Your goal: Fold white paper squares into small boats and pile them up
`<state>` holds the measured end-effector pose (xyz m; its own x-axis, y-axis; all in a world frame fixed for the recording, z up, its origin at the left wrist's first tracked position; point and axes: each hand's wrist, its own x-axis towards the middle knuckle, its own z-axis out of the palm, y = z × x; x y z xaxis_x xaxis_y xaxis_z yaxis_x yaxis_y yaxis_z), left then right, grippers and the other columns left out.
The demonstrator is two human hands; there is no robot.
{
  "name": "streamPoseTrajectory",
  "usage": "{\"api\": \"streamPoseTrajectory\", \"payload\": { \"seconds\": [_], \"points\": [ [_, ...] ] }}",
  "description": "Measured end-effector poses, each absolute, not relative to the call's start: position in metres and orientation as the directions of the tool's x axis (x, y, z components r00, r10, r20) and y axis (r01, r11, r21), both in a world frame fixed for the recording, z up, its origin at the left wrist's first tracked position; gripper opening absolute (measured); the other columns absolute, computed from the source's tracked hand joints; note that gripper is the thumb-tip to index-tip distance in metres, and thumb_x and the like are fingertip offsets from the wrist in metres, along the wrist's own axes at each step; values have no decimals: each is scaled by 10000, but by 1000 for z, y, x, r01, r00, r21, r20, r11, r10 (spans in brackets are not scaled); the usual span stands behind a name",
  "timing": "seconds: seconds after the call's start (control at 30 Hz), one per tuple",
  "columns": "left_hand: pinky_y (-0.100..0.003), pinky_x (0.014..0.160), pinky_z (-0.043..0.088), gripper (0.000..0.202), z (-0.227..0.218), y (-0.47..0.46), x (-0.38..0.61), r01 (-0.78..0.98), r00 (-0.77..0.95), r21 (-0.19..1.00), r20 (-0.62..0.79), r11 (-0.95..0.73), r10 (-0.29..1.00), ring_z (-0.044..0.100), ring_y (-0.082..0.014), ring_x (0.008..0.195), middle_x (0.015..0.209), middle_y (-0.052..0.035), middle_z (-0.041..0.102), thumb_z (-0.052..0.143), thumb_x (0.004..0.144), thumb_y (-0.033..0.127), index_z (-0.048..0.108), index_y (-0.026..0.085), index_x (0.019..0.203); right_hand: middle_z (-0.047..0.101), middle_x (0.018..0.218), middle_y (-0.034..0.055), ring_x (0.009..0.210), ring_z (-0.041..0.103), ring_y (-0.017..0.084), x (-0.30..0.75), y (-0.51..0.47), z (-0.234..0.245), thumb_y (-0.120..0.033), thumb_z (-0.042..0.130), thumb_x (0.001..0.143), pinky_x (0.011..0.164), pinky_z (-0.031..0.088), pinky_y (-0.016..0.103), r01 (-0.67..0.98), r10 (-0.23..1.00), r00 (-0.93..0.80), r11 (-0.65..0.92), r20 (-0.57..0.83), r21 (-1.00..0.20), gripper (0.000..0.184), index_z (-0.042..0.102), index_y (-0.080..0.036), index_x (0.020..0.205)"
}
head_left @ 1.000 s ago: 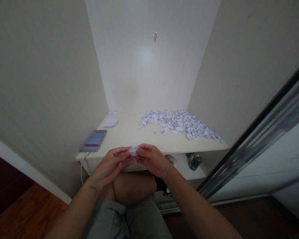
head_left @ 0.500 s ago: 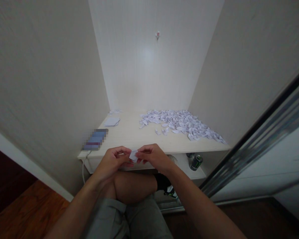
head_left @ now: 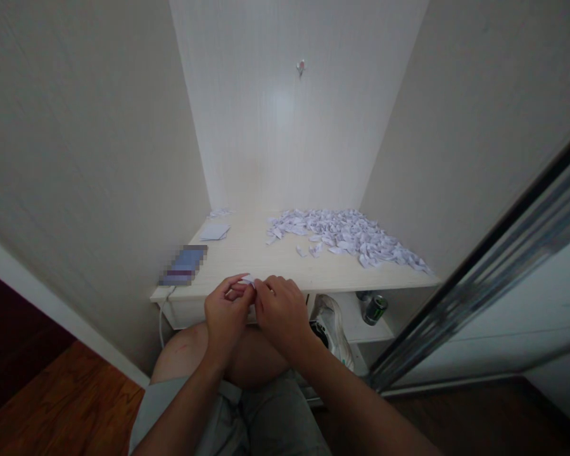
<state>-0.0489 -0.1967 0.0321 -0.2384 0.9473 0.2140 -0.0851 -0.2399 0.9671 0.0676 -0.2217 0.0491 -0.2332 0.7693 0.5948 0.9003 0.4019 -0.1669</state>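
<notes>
A small white piece of paper (head_left: 247, 278) is pinched between my two hands, just in front of the shelf's front edge. My left hand (head_left: 228, 307) grips its left side, fingers curled behind it. On the other side, my right hand (head_left: 280, 307) presses close, thumb against the left thumb and fingers bent over. Most of the paper is hidden by the fingers. Beyond the hands, a large heap of folded white paper pieces (head_left: 346, 234) covers the right part of the shelf. A short stack of flat white paper sheets (head_left: 215, 232) lies at the back left.
A pixelated phone-like device (head_left: 185, 265) with a white cable (head_left: 161, 323) lies at the shelf's left edge (head_left: 228, 290). Below are a dark can (head_left: 375, 310) and a white shoe (head_left: 335, 329). Small paper scraps (head_left: 220, 213) sit in the back left corner. Walls enclose three sides.
My hands have come together and turned, so less of the paper shows. The crossed leg has shifted, and the white shoe shows more fully.
</notes>
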Motion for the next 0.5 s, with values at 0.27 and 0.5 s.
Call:
{"api": "streamPoseTrajectory", "payload": {
  "seconds": [0.27,0.5],
  "points": [
    [-222,606,565,362,25,-202,-53,-72,-147,981,167,-179,975,688,-139,625,665,25,676,748,678,269,721,129,1011,661,1034,98,926,607,199,83,-212,34,-107,583,897,812,480,310,737,792,-286,541,539,-405,301,656,-170,1182],
    [-267,609,602,349,28,-202,-67,-178,-62,983,37,-48,997,682,-145,616,716,2,706,734,662,245,725,137,993,656,907,87,817,596,196,86,-213,39,-170,610,882,725,447,293,763,805,-415,562,423,-320,279,663,-120,1151]
  ]
}}
